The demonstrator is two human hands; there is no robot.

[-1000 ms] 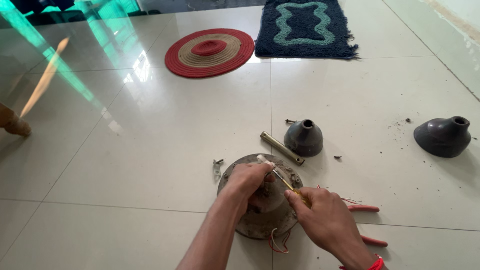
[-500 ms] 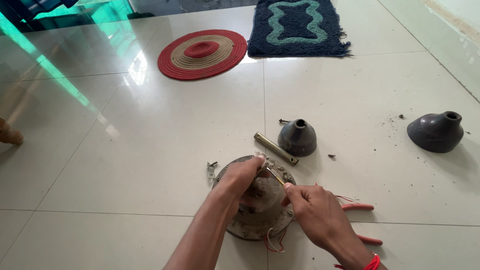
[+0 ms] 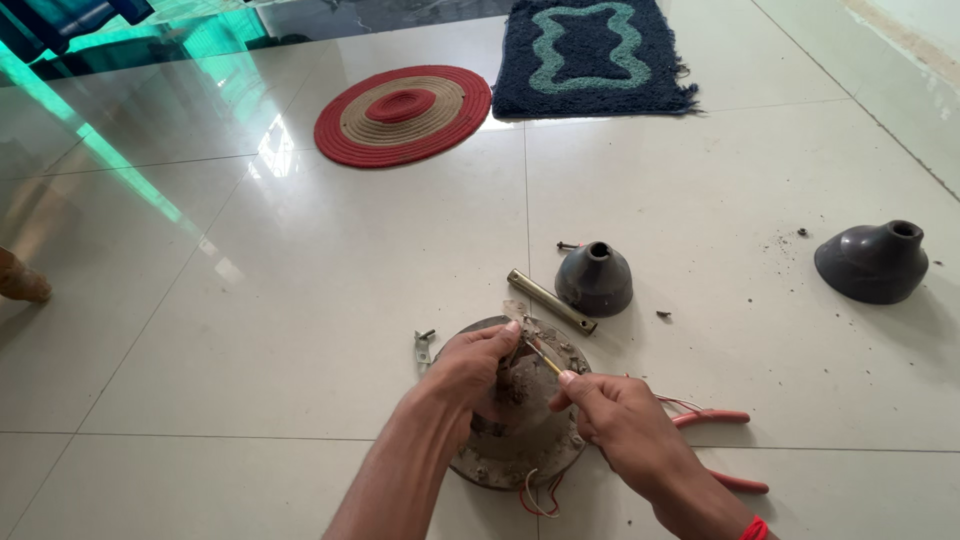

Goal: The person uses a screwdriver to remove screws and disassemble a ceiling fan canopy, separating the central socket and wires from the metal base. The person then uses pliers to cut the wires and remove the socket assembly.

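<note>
A dirty round fan motor (image 3: 520,455) lies on the white tiled floor, with red and white wires coming out at its near edge. My left hand (image 3: 472,368) rests on top of the motor and grips its centre. My right hand (image 3: 618,415) pinches a thin yellow-tipped tool (image 3: 543,356) and points it at the motor's hub, just beside my left fingers.
A brass tube (image 3: 550,300) and a dark cone-shaped cover (image 3: 594,279) lie just behind the motor; a second dark cover (image 3: 875,262) sits far right. Red-handled pliers (image 3: 725,450) lie by my right wrist. A small metal bracket (image 3: 424,347), loose screws, a round red mat (image 3: 403,113) and a blue rug (image 3: 590,55) are around.
The camera view shifted slightly. Both hands stayed on the motor, and the right hand's tool tip moved a little at the hub.
</note>
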